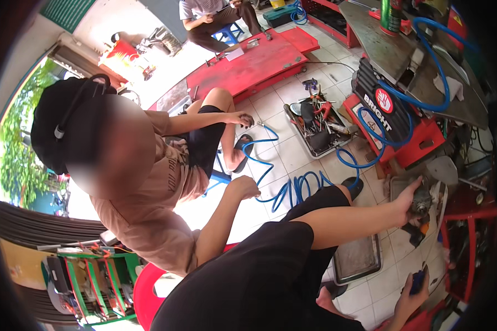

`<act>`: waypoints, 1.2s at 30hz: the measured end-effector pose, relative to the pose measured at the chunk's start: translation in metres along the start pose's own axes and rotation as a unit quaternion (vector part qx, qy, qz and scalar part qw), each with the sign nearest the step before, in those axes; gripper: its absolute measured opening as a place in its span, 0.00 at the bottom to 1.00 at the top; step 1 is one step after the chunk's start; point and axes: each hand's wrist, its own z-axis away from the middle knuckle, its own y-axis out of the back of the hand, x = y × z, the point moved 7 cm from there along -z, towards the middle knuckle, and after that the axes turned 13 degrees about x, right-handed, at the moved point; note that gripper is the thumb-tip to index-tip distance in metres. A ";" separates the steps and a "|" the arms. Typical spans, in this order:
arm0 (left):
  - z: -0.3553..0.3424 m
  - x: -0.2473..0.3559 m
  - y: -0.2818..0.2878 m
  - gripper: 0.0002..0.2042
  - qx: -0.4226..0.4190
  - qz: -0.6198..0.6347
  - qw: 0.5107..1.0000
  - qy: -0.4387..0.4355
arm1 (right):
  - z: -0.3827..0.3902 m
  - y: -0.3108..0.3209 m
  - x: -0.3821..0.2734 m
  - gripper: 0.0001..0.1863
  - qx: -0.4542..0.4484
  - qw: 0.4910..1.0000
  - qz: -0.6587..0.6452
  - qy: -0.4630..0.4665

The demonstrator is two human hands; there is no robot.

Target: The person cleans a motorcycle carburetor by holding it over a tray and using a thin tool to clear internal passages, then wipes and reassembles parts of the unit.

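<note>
My left arm reaches out to the right. My left hand [407, 204] is closed around a greasy grey metal part [421, 203], above a tray with other dirty parts. At the lower right my right hand [413, 295] grips a small dark blue object [418, 281] whose kind I cannot make out. The two hands are apart. Below my left forearm, a shallow metal tray [359, 262] lies on the tiled floor. Next to my left hand stand a pale rounded piece [443, 170] and a dark tool with an orange part [423, 226].
A co-worker in a tan shirt [149, 220] sits close at left, hands free of my work. A coiled blue hose [298, 190] crosses the floor. Beyond lie a tray of hand tools [317, 124], a red-and-black machine [381, 110] and a red lift platform [248, 63]. Another person [212, 22] sits behind it.
</note>
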 end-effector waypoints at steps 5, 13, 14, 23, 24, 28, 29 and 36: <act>-0.010 0.005 0.011 0.26 0.034 0.046 0.997 0.050 | -0.012 0.009 0.012 0.24 0.011 0.992 -0.110 -0.059; -0.020 0.007 0.002 0.25 0.019 0.072 0.997 0.024 | -0.025 0.044 0.027 0.23 -0.007 0.998 -0.042 -0.042; -0.022 0.001 0.003 0.25 0.019 0.076 0.996 0.030 | -0.025 0.047 0.019 0.23 -0.012 0.999 -0.030 -0.015; -0.002 0.011 -0.009 0.25 0.035 -0.044 0.998 -0.022 | -0.023 0.031 0.014 0.21 -0.019 0.991 -0.097 -0.093; -0.006 0.009 -0.011 0.26 0.047 -0.044 0.997 -0.034 | -0.023 0.033 0.016 0.20 -0.031 0.988 -0.104 -0.109; -0.011 0.017 0.014 0.27 0.038 0.019 0.999 -0.007 | -0.012 0.018 0.005 0.19 -0.049 0.983 -0.096 -0.148; -0.021 0.016 0.028 0.28 0.039 0.035 0.999 0.013 | -0.009 0.015 0.007 0.19 -0.042 0.986 -0.093 -0.134; -0.018 -0.015 -0.021 0.25 0.039 -0.027 0.999 0.003 | -0.011 0.068 0.037 0.17 0.047 0.964 -0.160 -0.206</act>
